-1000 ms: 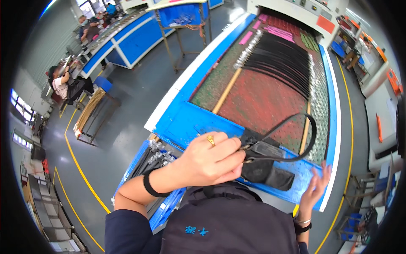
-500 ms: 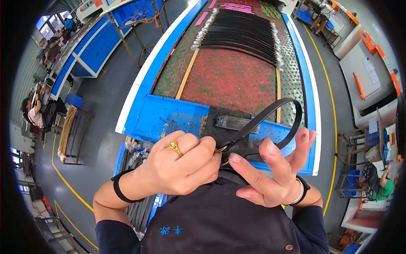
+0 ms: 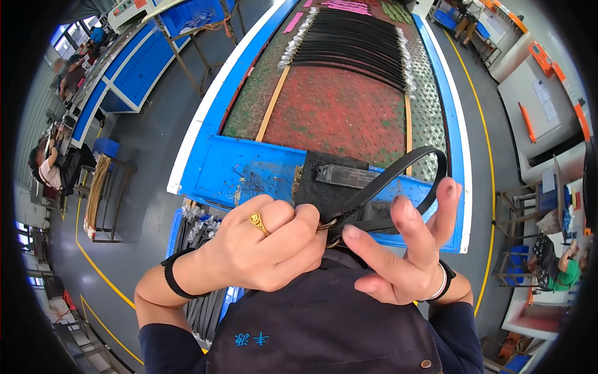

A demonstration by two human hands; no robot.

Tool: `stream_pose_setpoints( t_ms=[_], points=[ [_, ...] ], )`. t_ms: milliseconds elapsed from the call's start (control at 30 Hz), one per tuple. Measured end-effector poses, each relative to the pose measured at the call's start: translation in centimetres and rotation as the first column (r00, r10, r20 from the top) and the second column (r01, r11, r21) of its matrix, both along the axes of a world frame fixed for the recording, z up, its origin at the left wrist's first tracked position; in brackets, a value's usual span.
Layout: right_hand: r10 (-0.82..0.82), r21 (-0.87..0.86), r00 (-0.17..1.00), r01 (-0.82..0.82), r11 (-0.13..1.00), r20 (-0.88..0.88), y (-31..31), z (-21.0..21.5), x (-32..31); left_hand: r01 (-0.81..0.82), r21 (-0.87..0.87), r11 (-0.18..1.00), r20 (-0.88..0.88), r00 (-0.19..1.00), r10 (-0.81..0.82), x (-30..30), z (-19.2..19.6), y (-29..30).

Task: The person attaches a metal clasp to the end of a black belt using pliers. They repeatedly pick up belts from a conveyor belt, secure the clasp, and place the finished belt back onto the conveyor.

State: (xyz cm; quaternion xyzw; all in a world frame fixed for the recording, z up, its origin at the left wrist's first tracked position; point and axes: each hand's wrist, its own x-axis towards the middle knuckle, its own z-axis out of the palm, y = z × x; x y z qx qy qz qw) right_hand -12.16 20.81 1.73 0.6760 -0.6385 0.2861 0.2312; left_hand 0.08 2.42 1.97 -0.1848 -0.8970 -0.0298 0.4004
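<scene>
Though partly hidden, strap between hands.

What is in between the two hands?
In the head view, a brass-coloured metal ring on the end of the black strap sits between the left hand and the right hand.

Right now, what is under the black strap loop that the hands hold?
Under the black strap loop lies a black pad with a dark metal bar on the blue table edge. The left hand covers the strap's buckle end; the right hand hides the pad's near corner.
</scene>
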Motion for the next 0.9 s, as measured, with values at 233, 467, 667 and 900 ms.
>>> stream_pose_setpoints(
  t_ms=[233, 467, 667, 900],
  points=[
    [0.023, 0.012, 0.993, -0.021, 1.0, -0.114, -0.8, -0.1, -0.9, 0.008, -0.044, 0.999, 0.002, 1.0, -0.008, 0.1, -0.3, 0.1],
    [0.134, -0.032, 0.908, -0.132, 0.991, 0.397, 0.4, 0.7, -1.5, -0.043, 0.029, 0.999, 0.093, 0.995, 0.04, 0.6, -0.5, 0.0],
    [-0.359, -0.157, 0.825, 0.463, 0.872, 0.435, 5.0, -6.0, -5.2, -0.098, 0.283, 0.954, 0.176, 0.983, 0.049, 1.5, -0.3, -2.4],
    [-0.646, 0.685, 0.755, 0.413, 0.6, 0.111, 9.9, -20.8, -5.2, -0.156, 0.463, 0.872, 0.342, 0.94, -0.013, 2.2, 0.9, -3.5]
  ],
)
